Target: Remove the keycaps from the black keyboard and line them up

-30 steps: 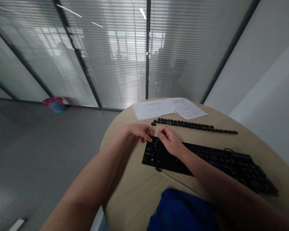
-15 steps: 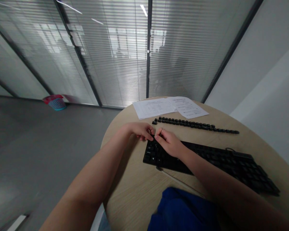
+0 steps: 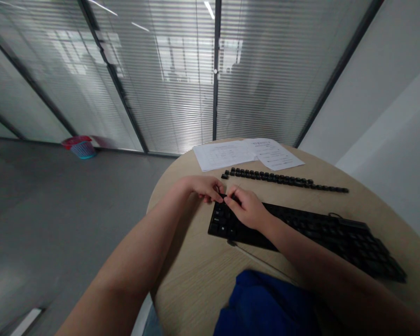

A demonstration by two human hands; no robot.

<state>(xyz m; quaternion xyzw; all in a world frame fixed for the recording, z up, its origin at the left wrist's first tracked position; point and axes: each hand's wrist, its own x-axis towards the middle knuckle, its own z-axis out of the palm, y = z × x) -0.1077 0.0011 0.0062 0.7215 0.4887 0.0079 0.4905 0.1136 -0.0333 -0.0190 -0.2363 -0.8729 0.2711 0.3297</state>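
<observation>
The desk point(image 3: 185, 280) spreads across the lower centre and right of the frame, bearing the black keyboard point(image 3: 313, 226), which slants from centre to lower right. The work looks partly done: fitted keys point(image 3: 223, 228) show at the keyboard's left end, while loose keys point(image 3: 269, 177) lie in rows beyond it, right of centre; how many sockets are bare is hidden. At the keyboard's upper left corner, the left hand point(image 3: 209, 188) and right hand point(image 3: 248, 208) sit close together, fingers bent; whether either grip is clamped on anything, I cannot tell.
</observation>
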